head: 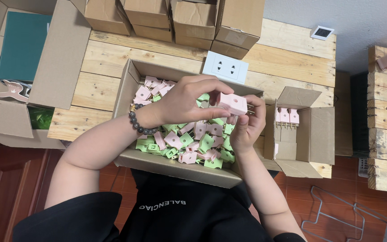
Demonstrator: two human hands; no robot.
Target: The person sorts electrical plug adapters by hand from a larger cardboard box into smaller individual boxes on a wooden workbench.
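Head view: left hand (189, 101) and right hand (247, 125), grip clamped on pink plug (232, 103), raised above cardboard box (128, 87) of plugs for handling clear of pile.

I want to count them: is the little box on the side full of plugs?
No, mostly empty: the small box holds only three pink plugs, standing in a row at its far end.

One head-worn camera looks steeply down, close over the wooden table (113, 58) and the person's lap.
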